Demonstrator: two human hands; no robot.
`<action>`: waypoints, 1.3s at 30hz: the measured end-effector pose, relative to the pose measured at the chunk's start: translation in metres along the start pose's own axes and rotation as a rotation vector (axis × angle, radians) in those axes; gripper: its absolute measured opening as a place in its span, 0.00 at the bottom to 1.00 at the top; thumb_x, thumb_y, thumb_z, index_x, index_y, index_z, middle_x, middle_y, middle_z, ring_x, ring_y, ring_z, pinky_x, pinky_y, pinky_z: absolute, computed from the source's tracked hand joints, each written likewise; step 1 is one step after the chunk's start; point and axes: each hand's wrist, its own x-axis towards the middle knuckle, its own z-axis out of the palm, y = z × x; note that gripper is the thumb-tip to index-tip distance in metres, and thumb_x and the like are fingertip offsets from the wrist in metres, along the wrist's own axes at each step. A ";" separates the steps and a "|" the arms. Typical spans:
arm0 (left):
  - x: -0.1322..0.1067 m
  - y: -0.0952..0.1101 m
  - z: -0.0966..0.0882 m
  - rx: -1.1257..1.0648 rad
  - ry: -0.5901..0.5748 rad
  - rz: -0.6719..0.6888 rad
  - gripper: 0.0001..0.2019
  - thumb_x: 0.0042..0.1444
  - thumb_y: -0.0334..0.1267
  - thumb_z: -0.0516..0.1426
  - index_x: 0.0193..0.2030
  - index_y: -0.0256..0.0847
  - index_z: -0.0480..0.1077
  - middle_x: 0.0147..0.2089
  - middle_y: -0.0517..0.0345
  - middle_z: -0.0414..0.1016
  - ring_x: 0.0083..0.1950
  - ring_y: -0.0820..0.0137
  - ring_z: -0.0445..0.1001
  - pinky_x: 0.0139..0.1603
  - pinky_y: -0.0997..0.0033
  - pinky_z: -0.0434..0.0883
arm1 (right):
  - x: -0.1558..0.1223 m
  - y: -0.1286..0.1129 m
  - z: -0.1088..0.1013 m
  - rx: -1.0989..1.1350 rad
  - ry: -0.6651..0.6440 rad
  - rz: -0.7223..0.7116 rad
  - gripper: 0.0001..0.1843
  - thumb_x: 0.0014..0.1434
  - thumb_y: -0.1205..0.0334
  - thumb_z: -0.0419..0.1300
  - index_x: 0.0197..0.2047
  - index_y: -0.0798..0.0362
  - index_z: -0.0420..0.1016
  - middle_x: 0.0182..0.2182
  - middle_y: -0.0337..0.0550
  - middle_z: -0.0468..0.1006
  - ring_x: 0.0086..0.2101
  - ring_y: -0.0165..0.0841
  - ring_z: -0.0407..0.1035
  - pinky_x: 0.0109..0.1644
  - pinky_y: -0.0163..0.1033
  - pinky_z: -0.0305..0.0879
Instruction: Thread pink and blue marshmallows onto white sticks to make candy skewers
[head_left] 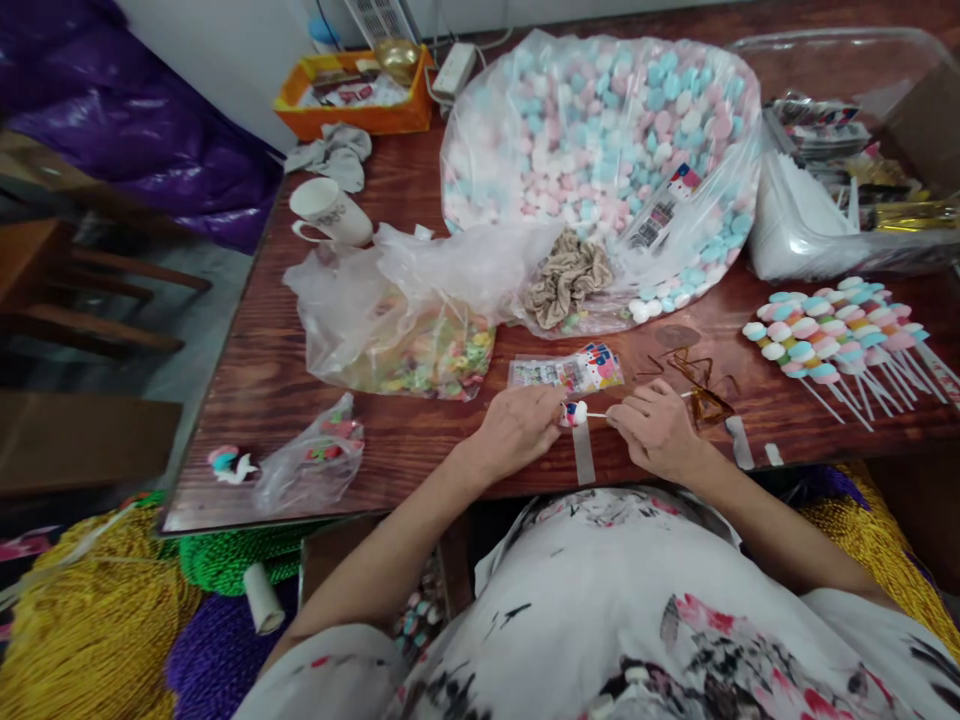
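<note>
Stick [596,415] runs left to right between the hands, pinched by the right hand [654,425]. Candy [576,413] at its left end touches the curled left hand [521,425], whose grip cannot be told

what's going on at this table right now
A person is working with both hands at a wooden table. The right hand holds a white stick, and the left hand is at the stick's far end, beside a small white piece. Printed packets lie just beyond. Loaded sweet sticks lie to the right, and a big bag of pastel sweets is behind.
</note>
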 end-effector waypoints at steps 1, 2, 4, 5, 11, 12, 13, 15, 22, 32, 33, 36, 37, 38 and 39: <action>0.002 0.001 -0.002 0.078 -0.028 -0.009 0.14 0.55 0.32 0.56 0.49 0.35 0.68 0.42 0.48 0.77 0.45 0.61 0.75 0.44 0.63 0.69 | 0.002 -0.001 -0.001 -0.001 -0.003 -0.010 0.08 0.61 0.70 0.52 0.33 0.54 0.72 0.26 0.42 0.75 0.31 0.33 0.62 0.40 0.42 0.49; 0.004 0.002 -0.004 0.146 -0.044 -0.017 0.11 0.55 0.31 0.55 0.46 0.35 0.69 0.39 0.48 0.76 0.43 0.61 0.74 0.43 0.63 0.68 | 0.003 -0.001 -0.002 0.008 -0.009 -0.008 0.09 0.62 0.69 0.52 0.33 0.54 0.71 0.26 0.42 0.75 0.30 0.33 0.62 0.39 0.42 0.50; 0.008 0.003 -0.003 0.243 -0.050 -0.025 0.08 0.55 0.29 0.53 0.41 0.35 0.69 0.35 0.49 0.74 0.40 0.61 0.73 0.41 0.62 0.66 | 0.005 -0.001 -0.005 0.065 -0.033 0.033 0.09 0.63 0.68 0.51 0.33 0.55 0.71 0.25 0.42 0.75 0.29 0.32 0.64 0.39 0.41 0.51; 0.009 0.003 -0.002 0.274 -0.042 -0.027 0.07 0.56 0.29 0.52 0.40 0.36 0.69 0.34 0.49 0.73 0.38 0.61 0.72 0.40 0.61 0.65 | 0.005 -0.001 -0.007 0.112 -0.053 0.067 0.09 0.64 0.67 0.51 0.34 0.54 0.70 0.26 0.42 0.75 0.29 0.32 0.64 0.38 0.40 0.52; 0.008 0.002 0.000 0.283 -0.043 0.000 0.08 0.53 0.26 0.52 0.38 0.38 0.69 0.33 0.49 0.72 0.36 0.61 0.70 0.39 0.60 0.62 | 0.001 0.006 -0.020 0.375 -0.219 0.201 0.09 0.65 0.65 0.52 0.36 0.52 0.71 0.26 0.39 0.75 0.30 0.31 0.67 0.37 0.36 0.55; 0.007 0.002 0.000 0.273 -0.064 0.009 0.09 0.53 0.26 0.52 0.38 0.38 0.69 0.34 0.49 0.72 0.37 0.61 0.70 0.39 0.61 0.62 | 0.001 0.007 -0.022 0.376 -0.242 0.188 0.09 0.65 0.65 0.52 0.36 0.52 0.72 0.26 0.39 0.75 0.30 0.32 0.67 0.37 0.36 0.55; 0.006 0.003 -0.001 0.266 -0.090 0.016 0.10 0.52 0.25 0.53 0.39 0.38 0.69 0.35 0.49 0.72 0.37 0.61 0.70 0.39 0.61 0.62 | 0.000 0.009 -0.024 0.366 -0.263 0.164 0.09 0.66 0.64 0.52 0.36 0.52 0.72 0.26 0.40 0.75 0.31 0.32 0.68 0.37 0.36 0.55; 0.004 0.003 -0.001 0.253 -0.150 0.023 0.11 0.50 0.25 0.53 0.41 0.39 0.69 0.36 0.49 0.73 0.37 0.61 0.71 0.38 0.62 0.62 | 0.001 0.011 -0.027 0.327 -0.293 0.104 0.10 0.66 0.64 0.52 0.36 0.52 0.73 0.27 0.41 0.76 0.32 0.32 0.68 0.38 0.37 0.55; 0.001 0.003 -0.011 -0.014 -0.360 0.012 0.12 0.49 0.25 0.53 0.39 0.42 0.68 0.38 0.55 0.76 0.40 0.64 0.74 0.34 0.68 0.61 | 0.006 0.014 -0.035 0.221 -0.291 0.017 0.12 0.65 0.65 0.52 0.34 0.53 0.76 0.24 0.41 0.74 0.28 0.32 0.65 0.38 0.38 0.53; -0.003 0.017 -0.007 0.162 -0.106 -0.074 0.10 0.55 0.35 0.55 0.45 0.38 0.67 0.42 0.47 0.75 0.45 0.58 0.73 0.43 0.61 0.66 | 0.000 0.013 -0.026 0.364 -0.226 0.172 0.10 0.65 0.64 0.53 0.36 0.53 0.74 0.27 0.41 0.77 0.32 0.32 0.69 0.39 0.37 0.57; -0.002 0.018 -0.006 0.194 -0.083 -0.074 0.10 0.54 0.34 0.56 0.44 0.37 0.67 0.40 0.47 0.75 0.44 0.57 0.73 0.42 0.60 0.66 | 0.000 0.011 -0.026 0.387 -0.232 0.181 0.09 0.65 0.64 0.53 0.36 0.52 0.73 0.27 0.40 0.77 0.31 0.32 0.69 0.38 0.36 0.57; -0.001 0.020 -0.005 0.228 -0.090 -0.089 0.08 0.50 0.29 0.56 0.38 0.37 0.68 0.35 0.48 0.74 0.40 0.59 0.73 0.40 0.61 0.66 | 0.001 0.005 -0.024 0.400 -0.248 0.167 0.10 0.66 0.63 0.51 0.35 0.52 0.72 0.25 0.38 0.75 0.29 0.30 0.68 0.36 0.36 0.56; -0.001 0.021 -0.005 0.221 -0.100 -0.089 0.08 0.49 0.28 0.56 0.38 0.37 0.68 0.35 0.49 0.74 0.39 0.59 0.74 0.39 0.61 0.66 | 0.001 0.002 -0.023 0.369 -0.245 0.156 0.11 0.66 0.63 0.51 0.35 0.52 0.72 0.25 0.39 0.74 0.29 0.31 0.67 0.36 0.36 0.55; -0.001 0.021 -0.005 0.205 -0.108 -0.088 0.07 0.49 0.28 0.56 0.37 0.37 0.68 0.34 0.49 0.74 0.38 0.59 0.74 0.39 0.61 0.66 | 0.002 -0.001 -0.021 0.321 -0.240 0.142 0.11 0.66 0.63 0.50 0.35 0.53 0.72 0.25 0.39 0.74 0.29 0.31 0.67 0.36 0.36 0.55; -0.001 0.021 -0.004 0.188 -0.112 -0.090 0.07 0.50 0.29 0.56 0.37 0.37 0.68 0.34 0.50 0.75 0.38 0.60 0.74 0.38 0.62 0.66 | 0.002 -0.003 -0.020 0.261 -0.234 0.123 0.11 0.66 0.64 0.50 0.34 0.53 0.72 0.24 0.40 0.74 0.29 0.32 0.67 0.36 0.37 0.54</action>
